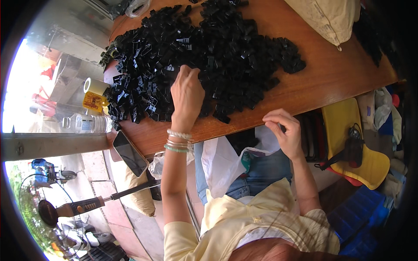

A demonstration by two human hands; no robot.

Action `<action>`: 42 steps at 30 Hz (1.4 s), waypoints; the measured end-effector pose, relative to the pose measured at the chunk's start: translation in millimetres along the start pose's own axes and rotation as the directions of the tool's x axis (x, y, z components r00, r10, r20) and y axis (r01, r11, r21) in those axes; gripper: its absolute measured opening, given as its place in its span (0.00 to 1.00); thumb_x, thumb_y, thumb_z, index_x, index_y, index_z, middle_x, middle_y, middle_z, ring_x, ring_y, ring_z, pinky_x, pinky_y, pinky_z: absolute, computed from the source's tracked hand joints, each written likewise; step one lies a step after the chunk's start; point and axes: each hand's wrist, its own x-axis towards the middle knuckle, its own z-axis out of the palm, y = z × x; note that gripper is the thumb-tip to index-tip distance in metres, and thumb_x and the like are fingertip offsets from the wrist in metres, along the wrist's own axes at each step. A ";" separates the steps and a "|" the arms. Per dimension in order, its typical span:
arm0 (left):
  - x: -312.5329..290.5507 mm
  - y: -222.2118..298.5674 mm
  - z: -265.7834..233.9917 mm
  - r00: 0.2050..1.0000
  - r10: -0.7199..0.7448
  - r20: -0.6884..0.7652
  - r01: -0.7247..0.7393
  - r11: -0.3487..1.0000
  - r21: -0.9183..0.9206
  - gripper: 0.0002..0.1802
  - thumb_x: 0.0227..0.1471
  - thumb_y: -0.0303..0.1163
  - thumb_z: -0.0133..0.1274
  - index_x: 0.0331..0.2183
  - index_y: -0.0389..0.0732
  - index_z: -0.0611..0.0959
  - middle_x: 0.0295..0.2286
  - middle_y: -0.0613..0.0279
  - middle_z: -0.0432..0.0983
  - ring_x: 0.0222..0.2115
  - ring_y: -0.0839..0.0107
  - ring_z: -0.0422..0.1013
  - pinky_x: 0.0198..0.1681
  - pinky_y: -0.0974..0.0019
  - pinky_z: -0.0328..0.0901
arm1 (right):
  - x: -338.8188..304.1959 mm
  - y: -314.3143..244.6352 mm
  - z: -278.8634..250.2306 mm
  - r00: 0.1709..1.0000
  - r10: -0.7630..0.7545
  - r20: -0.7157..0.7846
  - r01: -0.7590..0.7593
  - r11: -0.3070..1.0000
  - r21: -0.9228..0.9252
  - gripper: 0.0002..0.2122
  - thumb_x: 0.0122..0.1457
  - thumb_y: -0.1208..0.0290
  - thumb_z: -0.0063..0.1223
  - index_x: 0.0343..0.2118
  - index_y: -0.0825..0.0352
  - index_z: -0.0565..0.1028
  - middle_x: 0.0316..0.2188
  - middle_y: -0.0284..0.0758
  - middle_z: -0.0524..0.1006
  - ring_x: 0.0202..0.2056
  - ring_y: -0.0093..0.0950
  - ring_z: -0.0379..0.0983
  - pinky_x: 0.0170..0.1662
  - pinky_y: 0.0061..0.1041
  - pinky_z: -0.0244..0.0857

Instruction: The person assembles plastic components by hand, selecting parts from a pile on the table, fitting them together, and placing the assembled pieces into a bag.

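Note:
A large heap of small black plastic pieces (235,56) covers much of the brown wooden table (322,82). My left hand (188,96), with bracelets on its wrist, hangs over the heap's near part. Its fingers are bent and pressed together, and their tips are hidden from view. Past the table's front edge, my right hand (285,130) is closed in a pinch, thumb to fingers; whatever may be in it is too small to make out. Below and left of it, a white plastic bag (220,163) lies open on my lap, with black pieces showing inside.
Along the table's left side are a phone (130,152), a clear bottle (89,123), a yellow container (93,102) and a tape roll (95,86). A beige sack (326,17) stands at the far right. Beside me are a yellow chair (344,130) and blue crates (359,213).

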 end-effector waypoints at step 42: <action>-95.1 91.2 -11.2 0.697 -0.291 0.655 0.707 0.131 -0.695 0.18 0.48 0.17 0.55 0.42 0.27 0.71 0.33 0.54 0.75 0.28 0.67 0.77 0.31 0.71 0.74 | 32.7 14.7 -14.5 0.942 -0.266 0.204 0.331 0.832 -0.445 0.14 0.44 0.79 0.61 0.37 0.68 0.75 0.49 0.38 0.69 0.54 0.36 0.62 0.54 0.38 0.57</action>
